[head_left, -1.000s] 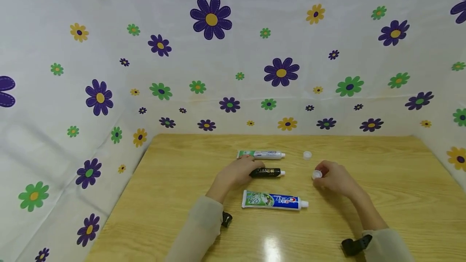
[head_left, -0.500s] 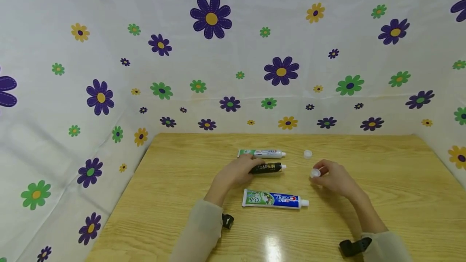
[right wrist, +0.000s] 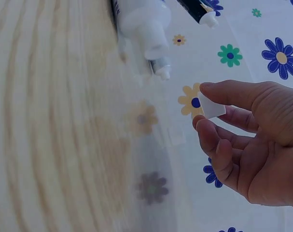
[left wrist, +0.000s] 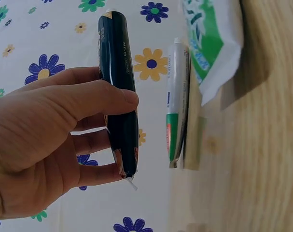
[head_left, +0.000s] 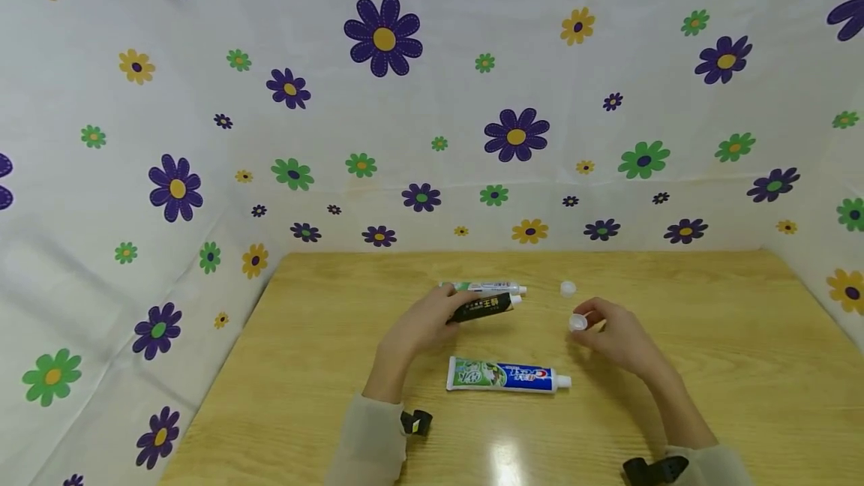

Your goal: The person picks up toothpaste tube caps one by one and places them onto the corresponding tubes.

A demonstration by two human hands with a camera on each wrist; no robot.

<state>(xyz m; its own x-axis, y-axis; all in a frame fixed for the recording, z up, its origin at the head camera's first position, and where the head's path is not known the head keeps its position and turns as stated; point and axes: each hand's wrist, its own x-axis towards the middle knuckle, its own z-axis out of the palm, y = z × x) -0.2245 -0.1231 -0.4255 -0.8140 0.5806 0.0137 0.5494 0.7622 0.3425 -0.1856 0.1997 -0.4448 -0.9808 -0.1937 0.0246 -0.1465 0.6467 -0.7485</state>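
Note:
My left hand (head_left: 420,327) grips a black toothpaste tube (head_left: 483,307) with gold lettering, thumb on one side and fingers on the other. The tube is lifted and its bare white nozzle (head_left: 516,299) points right. In the left wrist view the black tube (left wrist: 118,63) shows a crimped tail below the thumb. My right hand (head_left: 626,337) pinches a small white cap (head_left: 577,322) between thumb and fingertips, a short way right of the nozzle. The right wrist view shows this cap (right wrist: 212,106) side-on, clear of the table.
A blue, green and white Crest toothpaste tube (head_left: 506,376), uncapped, lies nearer on the wooden table (head_left: 324,396). Behind the black tube lies a silver and green toothpaste tube (head_left: 496,288), partly hidden. Another white cap (head_left: 568,289) sits at the back. Flower-print cloth (head_left: 432,96) encloses the table.
My left hand has raised the black tube off the table, tilting its nozzle end upward. My right hand has brought the cap slightly left.

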